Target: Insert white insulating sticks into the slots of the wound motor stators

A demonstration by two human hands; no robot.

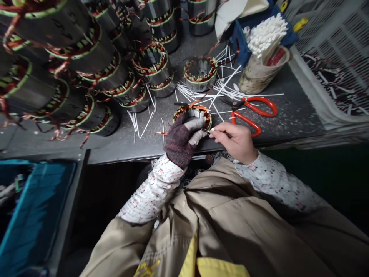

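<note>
A wire-wound motor stator [208,120] lies near the front edge of the bench, its copper windings showing round the rim. My left hand [179,141], in a dark knitted glove with pale coverings on some fingers, is closed over the stator's near left side. At the right of the rim, my bare right hand [235,141] pinches a small white piece [212,130], seemingly the end of a white sleeve; the fingertips hide most of it. Red-handled cutters [263,107] rest just beyond this hand. Thin white sleeves [191,93] lie scattered behind the stator.
Another stator [201,82] stands behind, and stacks of stators [106,69] with loose wire ends fill the left. Back right, a cup [253,79] holds white sleeves beside a blue bin [240,42]. A white crate [305,90] contains scraps; a teal crate [43,200] sits lower left.
</note>
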